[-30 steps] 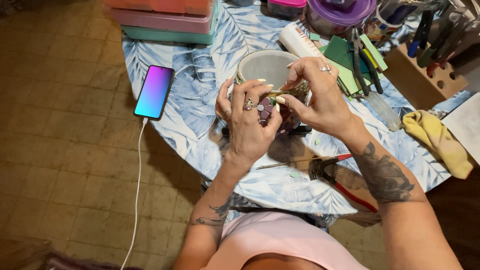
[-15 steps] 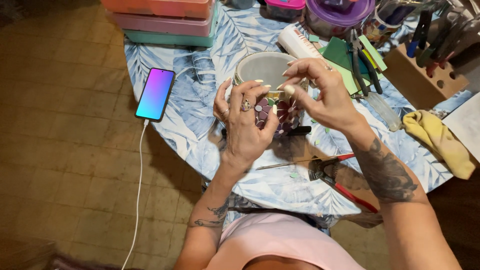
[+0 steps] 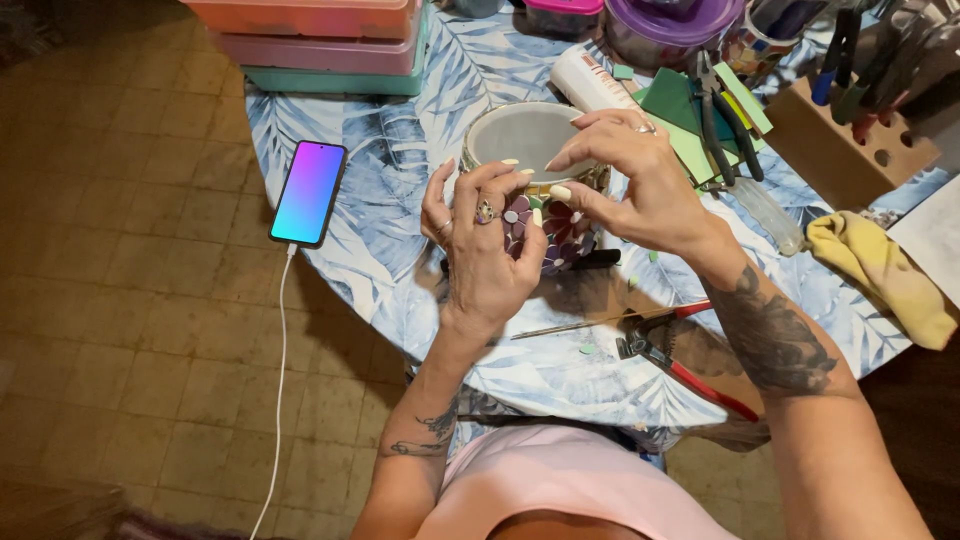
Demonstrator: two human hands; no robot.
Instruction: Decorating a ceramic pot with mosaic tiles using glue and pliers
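Observation:
A round pot (image 3: 525,140) with a white inside and a mosaic of purple flower tiles on its outer wall stands on the table in front of me. My left hand (image 3: 485,245) rests against the pot's near side, fingers bent over the tiles. My right hand (image 3: 630,180) hovers over the rim, thumb and forefinger pinched at the wall's top edge. Whether a small tile sits between those fingertips I cannot tell.
A lit phone (image 3: 308,192) on a white cable lies at the table's left edge. Red-handled nippers (image 3: 680,365) and a thin rod (image 3: 575,326) lie near me. Stacked plastic boxes (image 3: 320,45), a purple-lidded tub (image 3: 665,25), green tiles with pliers (image 3: 715,110), a wooden tool block (image 3: 850,130) and a yellow cloth (image 3: 880,275) surround the pot.
My right hand has lifted from the pot's front wall to its rim. The left hand's fingers have shifted slightly on the tiles.

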